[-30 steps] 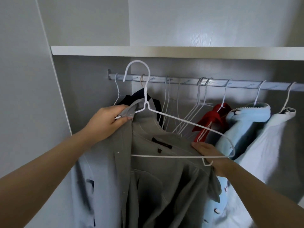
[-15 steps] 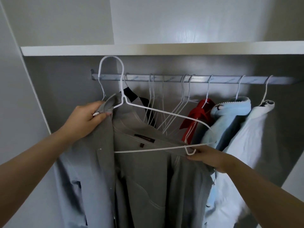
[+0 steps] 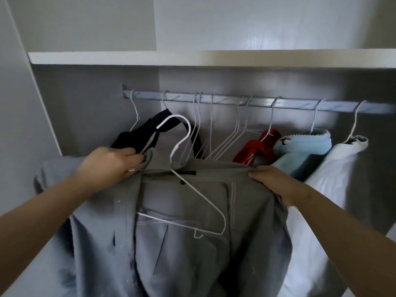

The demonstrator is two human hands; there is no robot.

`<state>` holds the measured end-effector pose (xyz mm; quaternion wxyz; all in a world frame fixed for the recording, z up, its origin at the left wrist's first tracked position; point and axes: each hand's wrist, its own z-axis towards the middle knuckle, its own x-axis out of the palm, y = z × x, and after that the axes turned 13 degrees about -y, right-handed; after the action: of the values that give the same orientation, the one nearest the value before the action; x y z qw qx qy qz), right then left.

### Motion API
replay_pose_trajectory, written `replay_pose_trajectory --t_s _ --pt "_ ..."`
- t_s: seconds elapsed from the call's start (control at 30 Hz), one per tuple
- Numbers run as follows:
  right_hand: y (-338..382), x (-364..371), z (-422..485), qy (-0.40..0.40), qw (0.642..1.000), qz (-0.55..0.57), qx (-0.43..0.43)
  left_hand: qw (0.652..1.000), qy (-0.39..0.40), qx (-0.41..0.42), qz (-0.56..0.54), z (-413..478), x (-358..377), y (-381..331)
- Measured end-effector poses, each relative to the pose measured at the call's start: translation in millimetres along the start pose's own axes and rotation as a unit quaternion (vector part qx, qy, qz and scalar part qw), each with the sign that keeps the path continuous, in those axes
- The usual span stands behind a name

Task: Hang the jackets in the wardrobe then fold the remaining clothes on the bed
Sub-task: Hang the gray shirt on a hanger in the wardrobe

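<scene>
I hold a grey jacket spread open in front of the wardrobe, below the rail. My left hand grips its left collar edge. My right hand grips the fabric at the right shoulder. A white wire hanger lies partly inside the jacket, its left end hidden under the cloth. Its hook points up below the rail and hangs on nothing.
On the rail hang a dark garment, several empty wire hangers, a red garment, a light blue one and a white one. A shelf runs above; the wardrobe's side wall stands at left.
The hanger's hook has dropped from rail height to well below the rail. My right hand has let go of the hanger's right end and now grips the jacket's right shoulder.
</scene>
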<state>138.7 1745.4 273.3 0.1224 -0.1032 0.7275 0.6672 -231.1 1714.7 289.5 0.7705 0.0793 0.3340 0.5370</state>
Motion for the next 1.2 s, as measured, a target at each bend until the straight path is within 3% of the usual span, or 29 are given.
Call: replay_pose_trajectory --t_s 0.1,0.2,0.23,0.27,0.33,0.37,0.43,0.53,0.8,0.9,1.0,1.03,1.07,1.13,1.17,1.2 --pt "14 12 -13 0.073 0.994 0.079 0.004 0.993 0.026 -0.104 0.05 -3 3 -17" --pt "28 28 -30 0.237 0.971 0.034 -0.027 0.985 0.027 -0.166 0.029 -7 2 -26" --pt "31 35 -32 0.249 0.967 0.027 -0.047 0.983 0.02 -0.181 0.007 -7 0 -28" --pt "31 41 -29 0.226 0.969 0.022 -0.093 0.98 0.015 -0.2 -0.013 -6 -4 -29" --pt "27 47 -18 0.088 0.97 -0.012 -0.226 0.97 -0.008 -0.238 -0.045 -5 -13 -28" --pt "24 47 -10 0.034 0.955 -0.061 -0.29 0.968 -0.02 -0.246 -0.052 -7 -16 -27" --pt "14 50 -1 0.012 0.918 -0.175 -0.356 0.97 -0.039 -0.237 -0.045 -11 -24 -25" --pt "9 61 -5 0.057 0.924 -0.205 -0.318 0.969 -0.062 -0.239 -0.03 -17 -30 -23" --pt "40 115 -25 0.065 0.894 -0.236 -0.374 0.962 -0.085 -0.259 -0.031 -23 -36 -27" --pt "48 123 -22 0.044 0.905 -0.215 -0.365 0.955 -0.086 -0.283 -0.033 -29 -46 -19" --pt "49 122 -15 -0.011 0.926 -0.192 -0.325 0.94 -0.071 -0.331 0.046 -47 -59 -24" --pt "50 121 -14 -0.031 0.927 -0.185 -0.324 0.94 -0.026 -0.333 0.068 -48 -62 -33" --pt "52 121 -12 -0.049 0.927 -0.179 -0.328 0.937 0.069 -0.335 0.062 -46 -64 -42" --pt "59 121 -9 -0.082 0.922 -0.171 -0.337 0.898 0.29 -0.328 -0.032 -47 -62 -55" --pt "62 121 -9 -0.093 0.921 -0.168 -0.338 0.872 0.364 -0.315 -0.094 -47 -61 -54" --pt "65 120 -10 -0.1 0.922 -0.166 -0.336 0.856 0.383 -0.314 -0.15 -46 -61 -51"
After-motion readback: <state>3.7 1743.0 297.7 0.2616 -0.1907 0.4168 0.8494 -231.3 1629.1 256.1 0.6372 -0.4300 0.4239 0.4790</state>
